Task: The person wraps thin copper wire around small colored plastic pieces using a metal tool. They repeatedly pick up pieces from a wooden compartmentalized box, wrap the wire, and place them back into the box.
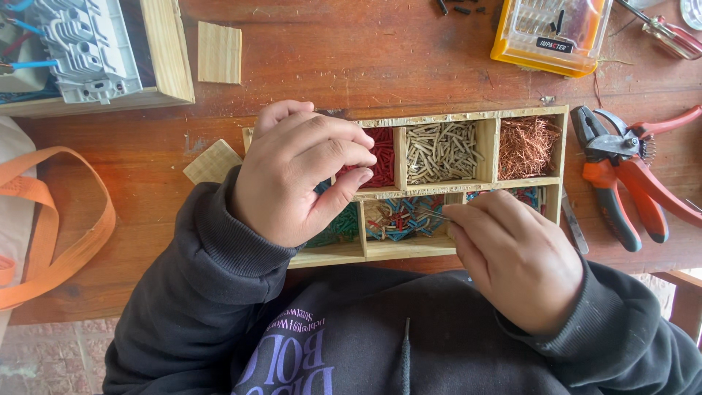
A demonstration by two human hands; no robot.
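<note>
Hands over a wooden tray of sorted wire bits.

Head view: our left hand (296, 175) hovers over the tray (446, 117) at its 9 o'clock end, thumb and forefinger tips pinched nearly shut; we cannot tell whether anything sits between them. Our right hand (515, 256), at the tray's 5 o'clock corner, pinches thin tweezers (431, 213), tips pointing to 9 o'clock over the mixed pieces (398, 218). Behind lie red pieces (382, 157), tan pieces (439, 151) and copper strands (528, 145). Orange pliers (621, 175) rest at 3 o'clock, a yellow case (550, 33) at 1 o'clock.
</note>
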